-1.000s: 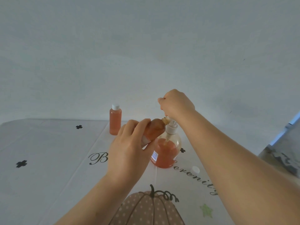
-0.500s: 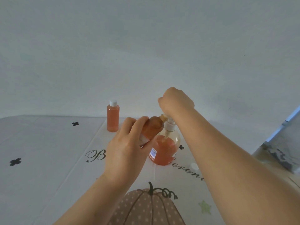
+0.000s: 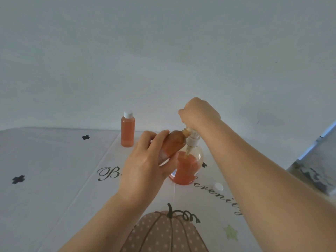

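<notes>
Two orange-liquid bottles: left hand (image 3: pixel 145 170) tilts small bottle (image 3: pixel 175 142) at pump bottle (image 3: pixel 186 170).

Pumpkin-print tablecloth (image 3: pixel 54 179) — capped bottle (image 3: pixel 128 132), pump bottle (image 3: pixel 185 170), loose white cap (image 3: pixel 218 186)

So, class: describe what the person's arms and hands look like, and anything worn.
The left forearm and right forearm are bare, no sleeves in view. The left hand and right hand wear no gloves; no ring, watch or bracelet shows.
</notes>
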{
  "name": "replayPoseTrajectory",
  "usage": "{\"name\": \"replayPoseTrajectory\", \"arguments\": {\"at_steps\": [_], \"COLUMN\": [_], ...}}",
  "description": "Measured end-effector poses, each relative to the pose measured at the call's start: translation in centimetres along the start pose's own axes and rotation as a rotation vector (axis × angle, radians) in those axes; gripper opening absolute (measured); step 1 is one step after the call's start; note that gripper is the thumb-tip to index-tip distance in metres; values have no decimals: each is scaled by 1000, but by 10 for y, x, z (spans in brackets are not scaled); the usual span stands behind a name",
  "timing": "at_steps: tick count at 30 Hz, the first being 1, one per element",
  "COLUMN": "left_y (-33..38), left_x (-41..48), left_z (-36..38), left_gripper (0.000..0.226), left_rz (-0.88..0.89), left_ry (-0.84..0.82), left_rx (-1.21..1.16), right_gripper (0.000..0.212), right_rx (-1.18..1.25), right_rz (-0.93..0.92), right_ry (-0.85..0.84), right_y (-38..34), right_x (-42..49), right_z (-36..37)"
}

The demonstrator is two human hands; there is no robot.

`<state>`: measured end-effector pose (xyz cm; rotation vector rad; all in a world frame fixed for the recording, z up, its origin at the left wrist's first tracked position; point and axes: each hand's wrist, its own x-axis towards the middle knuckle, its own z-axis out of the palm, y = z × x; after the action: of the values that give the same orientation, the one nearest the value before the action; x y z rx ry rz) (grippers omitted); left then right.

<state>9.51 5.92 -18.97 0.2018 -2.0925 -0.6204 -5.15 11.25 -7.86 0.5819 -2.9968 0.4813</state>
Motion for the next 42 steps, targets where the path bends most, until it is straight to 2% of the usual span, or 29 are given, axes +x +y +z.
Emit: {"name": "replayPoseTrajectory", "arguments": {"at_steps": [12, 23, 42], "left_y": [4, 2, 8], "left_x": [0, -3, -2], "left_z": [-3, -1, -2], "left_gripper": [48, 45, 41], "left_rz": [2, 34, 47], "left_ry": [1, 31, 119], "left_rx": [12, 124, 118], "right_gripper": [25, 25, 20], "right_rx": [-23, -8, -48], "right_rz": [-28, 2, 0], "right_ry": [59, 31, 36], "right_y": [0, 3, -3], "right_x": [-3, -6, -9], "right_z": [-1, 10, -4]}}
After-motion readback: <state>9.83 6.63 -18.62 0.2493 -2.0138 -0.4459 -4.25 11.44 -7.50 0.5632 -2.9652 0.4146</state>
